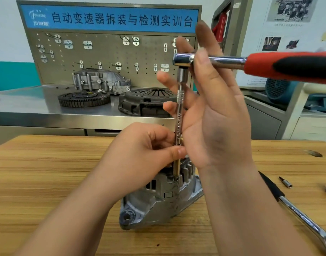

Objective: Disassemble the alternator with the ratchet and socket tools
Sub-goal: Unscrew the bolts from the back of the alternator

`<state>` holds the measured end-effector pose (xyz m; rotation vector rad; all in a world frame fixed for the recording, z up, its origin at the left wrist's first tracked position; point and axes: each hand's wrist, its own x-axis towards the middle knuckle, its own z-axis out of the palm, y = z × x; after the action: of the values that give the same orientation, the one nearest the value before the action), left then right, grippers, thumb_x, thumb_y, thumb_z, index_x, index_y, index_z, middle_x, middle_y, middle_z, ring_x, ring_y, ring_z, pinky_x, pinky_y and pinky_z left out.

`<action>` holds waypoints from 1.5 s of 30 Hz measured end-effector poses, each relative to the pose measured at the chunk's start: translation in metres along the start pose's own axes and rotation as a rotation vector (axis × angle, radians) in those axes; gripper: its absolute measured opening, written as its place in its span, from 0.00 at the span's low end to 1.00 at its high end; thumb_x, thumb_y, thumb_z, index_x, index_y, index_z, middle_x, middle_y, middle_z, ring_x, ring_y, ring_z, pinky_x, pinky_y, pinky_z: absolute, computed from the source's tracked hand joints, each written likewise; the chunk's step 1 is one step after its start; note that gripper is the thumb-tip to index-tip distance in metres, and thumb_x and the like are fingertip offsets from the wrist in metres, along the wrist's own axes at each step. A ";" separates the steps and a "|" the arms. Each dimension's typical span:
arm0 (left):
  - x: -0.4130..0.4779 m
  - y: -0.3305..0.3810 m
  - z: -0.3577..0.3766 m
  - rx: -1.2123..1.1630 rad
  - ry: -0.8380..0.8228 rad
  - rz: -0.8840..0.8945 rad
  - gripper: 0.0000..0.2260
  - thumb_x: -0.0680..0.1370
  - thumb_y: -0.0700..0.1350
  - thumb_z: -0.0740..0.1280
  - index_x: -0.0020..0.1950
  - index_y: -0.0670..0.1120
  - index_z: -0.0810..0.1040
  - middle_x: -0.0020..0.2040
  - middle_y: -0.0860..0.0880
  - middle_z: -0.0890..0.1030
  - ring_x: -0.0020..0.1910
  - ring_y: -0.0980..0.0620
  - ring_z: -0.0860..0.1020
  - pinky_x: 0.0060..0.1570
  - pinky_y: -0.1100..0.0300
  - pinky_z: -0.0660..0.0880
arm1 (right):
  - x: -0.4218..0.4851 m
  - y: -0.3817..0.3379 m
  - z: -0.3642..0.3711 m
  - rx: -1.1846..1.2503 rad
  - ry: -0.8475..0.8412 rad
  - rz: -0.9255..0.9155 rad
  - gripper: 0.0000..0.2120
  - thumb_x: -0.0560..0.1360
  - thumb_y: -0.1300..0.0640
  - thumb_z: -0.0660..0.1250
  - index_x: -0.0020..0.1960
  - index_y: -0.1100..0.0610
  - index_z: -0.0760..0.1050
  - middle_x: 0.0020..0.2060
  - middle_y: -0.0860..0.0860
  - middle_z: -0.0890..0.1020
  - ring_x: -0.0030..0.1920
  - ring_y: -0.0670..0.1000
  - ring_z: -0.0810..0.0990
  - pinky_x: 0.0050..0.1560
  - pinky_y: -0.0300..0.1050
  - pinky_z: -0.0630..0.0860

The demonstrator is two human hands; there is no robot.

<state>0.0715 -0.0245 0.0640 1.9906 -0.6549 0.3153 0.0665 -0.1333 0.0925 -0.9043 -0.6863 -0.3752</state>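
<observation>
Left hand (140, 150) pinches the extension bar (179, 108) above the alternator (164, 196), which stands mid-tabletop (47, 172). Right hand (214, 117), fingers straight, rests against the ratchet (269, 64). A spare wrench (297, 213) and small socket (286, 182) lie at four o'clock of the alternator, apart from it.

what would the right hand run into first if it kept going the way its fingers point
Nothing close: the right hand points up and away past the ratchet it touches. The pegboard beyond looks first in line, though depth is unclear.
</observation>
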 end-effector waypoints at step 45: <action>0.001 -0.002 -0.001 0.022 -0.018 0.076 0.16 0.67 0.51 0.72 0.39 0.37 0.79 0.35 0.38 0.81 0.37 0.37 0.78 0.40 0.43 0.77 | 0.001 -0.001 0.000 0.027 -0.021 0.042 0.10 0.79 0.54 0.59 0.56 0.48 0.76 0.53 0.48 0.81 0.43 0.49 0.81 0.33 0.37 0.73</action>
<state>0.0730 -0.0228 0.0638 1.9949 -0.7432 0.3523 0.0667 -0.1344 0.0941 -0.8971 -0.6893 -0.3189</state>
